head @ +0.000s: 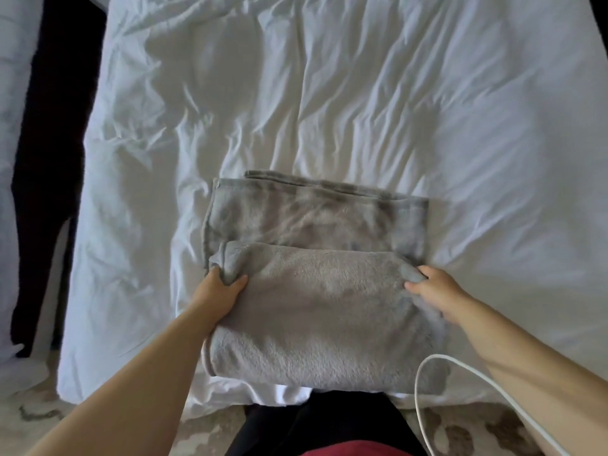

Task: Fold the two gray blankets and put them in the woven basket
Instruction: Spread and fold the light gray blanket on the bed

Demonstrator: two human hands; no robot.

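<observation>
Left hand (219, 288) fingers pinch the near-left corner of the gray blanket (316, 291); right hand (434, 291) fingers clamp the near-right corner the same way. Blanket lies half-folded on the white bed (362, 110), near flap lifted w/ the far layer flat beneath. To fold well, the person should probably carry both corners fwd evenly, match edges w/ the far hem, then smooth. A white cable (419, 390) loops near the right arm & could snag. Basket & 2nd blanket not in view.

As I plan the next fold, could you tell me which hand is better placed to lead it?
Neither clearly: the left hand and right hand each pinch a corner of the gray blanket's raised fold, evenly spaced, so both should probably carry it forward together.
</observation>
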